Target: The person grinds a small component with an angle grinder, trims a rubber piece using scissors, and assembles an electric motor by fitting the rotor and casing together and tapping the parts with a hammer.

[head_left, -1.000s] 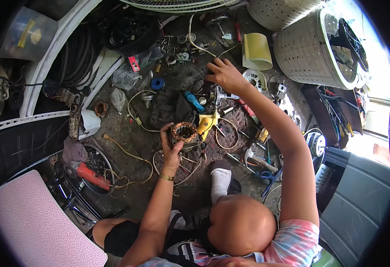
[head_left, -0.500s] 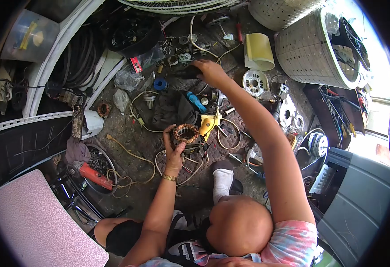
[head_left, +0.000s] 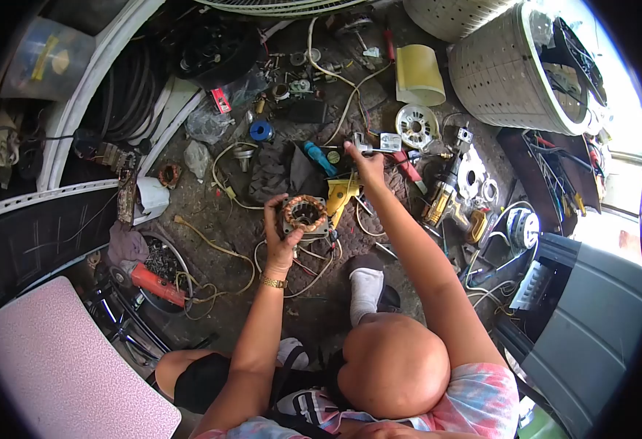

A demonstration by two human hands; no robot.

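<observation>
My left hand [head_left: 280, 238] is wrapped round a motor stator [head_left: 305, 214] with a ring of copper windings, its open centre facing up. White leads trail from it toward my foot. My right hand [head_left: 365, 162] is at a small metal part with a rod [head_left: 359, 144], its fingers curled; the exact grip is partly hidden. Just below that hand stands a yellow tool part [head_left: 341, 197]. To its left lie a turquoise object [head_left: 320, 157] and a dark cloth [head_left: 277, 170]. A silvery block [head_left: 390, 142] is right of the hand.
A yellow drill [head_left: 445, 201], a pale slotted disc [head_left: 417, 126] and a rolled yellow sheet [head_left: 419, 74] lie to the right. A perforated drum [head_left: 507, 80] stands at the upper right. At left are a red grinder [head_left: 157, 284] and a pink-topped surface [head_left: 72, 358].
My right hand has moved back toward me, from the dark rectangular object near the small parts to the metal part by the yellow tool. My left hand still holds the stator.
</observation>
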